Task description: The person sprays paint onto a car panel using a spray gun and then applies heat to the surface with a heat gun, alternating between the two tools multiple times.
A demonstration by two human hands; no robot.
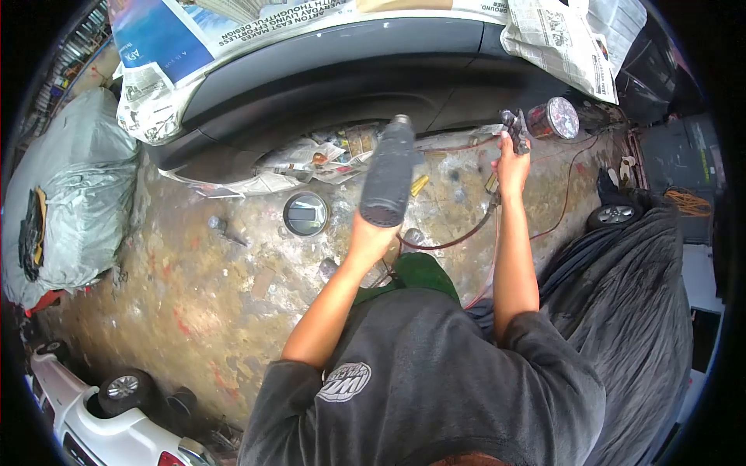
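My left hand (371, 242) is wrapped round the handle of a dark heat gun (390, 167), its metal nozzle pointing towards the car. In my right hand (513, 167) is a spray gun (516, 128), with a paint-smeared cup (562, 118) beside it that appears attached. Just beyond both tools stands a dark grey car body (326, 74). Newspaper (287, 19) covers its upper part, and more sheets (311, 155) fill the wheel arch. The heat gun hides part of the lower panel.
A round metal tin (306, 214) sits on the stained floor, left of the heat gun. Hoses (458, 241) trail below my right hand. Covered vehicles stand at left (78, 179) and right (622, 303). A white car (116, 423) is at lower left.
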